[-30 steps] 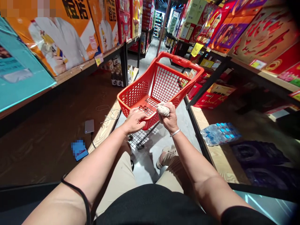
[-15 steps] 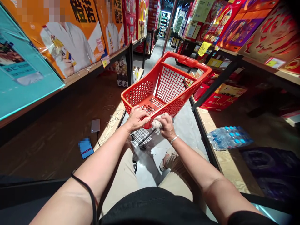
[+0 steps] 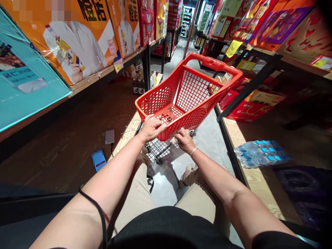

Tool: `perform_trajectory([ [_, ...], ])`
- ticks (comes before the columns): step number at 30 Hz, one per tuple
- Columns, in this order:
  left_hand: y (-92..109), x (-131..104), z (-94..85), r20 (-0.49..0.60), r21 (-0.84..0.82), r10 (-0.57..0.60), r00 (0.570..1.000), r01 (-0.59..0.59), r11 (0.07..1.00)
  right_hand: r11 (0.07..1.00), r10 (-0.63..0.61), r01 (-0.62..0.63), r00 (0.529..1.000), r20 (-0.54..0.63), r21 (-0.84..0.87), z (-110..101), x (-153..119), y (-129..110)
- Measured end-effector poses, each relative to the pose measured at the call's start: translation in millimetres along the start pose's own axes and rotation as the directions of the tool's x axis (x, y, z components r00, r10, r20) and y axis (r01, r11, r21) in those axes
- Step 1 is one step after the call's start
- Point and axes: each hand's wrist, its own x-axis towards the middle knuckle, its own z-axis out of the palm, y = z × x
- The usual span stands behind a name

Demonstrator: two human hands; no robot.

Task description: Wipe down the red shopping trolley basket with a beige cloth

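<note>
A red plastic shopping cart [image 3: 193,117] stands in front of me, its basket turned at an angle and its handle on the far side. My left hand [image 3: 152,129] grips the near rim, with the thumb along the outside edge. Just right of it, my right hand [image 3: 184,139] is closed around a crumpled off-white cloth [image 3: 174,140] and presses against the outer side of the basket below the rim. Most of the cloth is hidden by my fingers. Nothing lies on the part of the basket floor that shows.
Shelves with large gift boxes [image 3: 77,45] line the left, above a white power bank [image 3: 109,137] and a blue-screened phone [image 3: 99,160]. To the right, shrink-wrapped water bottles [image 3: 259,154] lie on a low wooden shelf, near red boxes [image 3: 252,105]. A tiled aisle [image 3: 181,52] runs away behind the cart.
My right hand has moved slightly down with the cloth, from the rim to the outer side of the basket. My left hand keeps its place on the rim. The view has shifted a little.
</note>
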Motion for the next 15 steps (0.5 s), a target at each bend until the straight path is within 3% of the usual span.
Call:
perform_trajectory([
  [2,0.0,1.6,-1.5,0.022,-0.012,-0.004,1.000,0.005,1.000,0.999,0.039,-0.036,0.986,-0.163,0.022,-14.4,7.9,3.3],
  [4,1.7,3.2,-2.8,0.057,0.000,-0.004,0.998,0.004,1.000,0.994,0.110,-0.105,0.933,-0.343,0.033,-29.0,19.4,6.7],
  [7,5.9,5.2,-3.3,0.106,0.063,-0.012,0.994,0.006,0.998,0.984,0.168,-0.175,0.883,-0.437,0.026,-35.3,32.3,9.7],
  [10,7.3,6.3,-3.1,0.121,0.103,-0.030,0.992,0.018,0.994,0.984,0.172,-0.178,0.930,-0.324,0.012,-18.7,28.0,7.8],
  [13,3.8,7.3,-5.0,0.135,0.111,-0.051,0.990,0.036,0.993,0.991,0.132,-0.131,0.990,-0.038,0.028,5.6,7.7,3.4],
  [15,1.2,8.5,-7.6,0.146,0.108,-0.068,0.987,0.053,0.993,0.994,0.074,-0.085,0.987,0.140,0.071,16.0,-5.6,2.3],
])
